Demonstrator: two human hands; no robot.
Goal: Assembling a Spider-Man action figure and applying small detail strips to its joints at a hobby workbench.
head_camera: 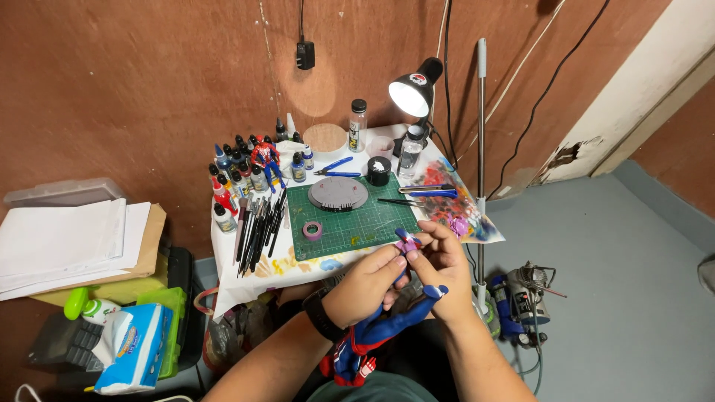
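My left hand (pixel 366 281) and my right hand (pixel 444 262) meet over my lap, in front of a small work table (pixel 246 283). Both grip a blue and red action figure (pixel 372 335), which hangs head down toward my lap. The fingertips of both hands pinch purple tape (pixel 407 243) wrapped around the figure's raised leg. A black watch sits on my left wrist.
A green cutting mat (pixel 350 223) carries a grey round base (pixel 338 193) and a purple tape roll (pixel 312 230). Brushes (pixel 259 227), paint bottles (pixel 231 175), a second small figure (pixel 264 158), blue pliers (pixel 335 167) and a lit lamp (pixel 414 92) crowd the table. Papers (pixel 67 242) and wipes (pixel 130 346) lie left; a compressor (pixel 521 305) stands right.
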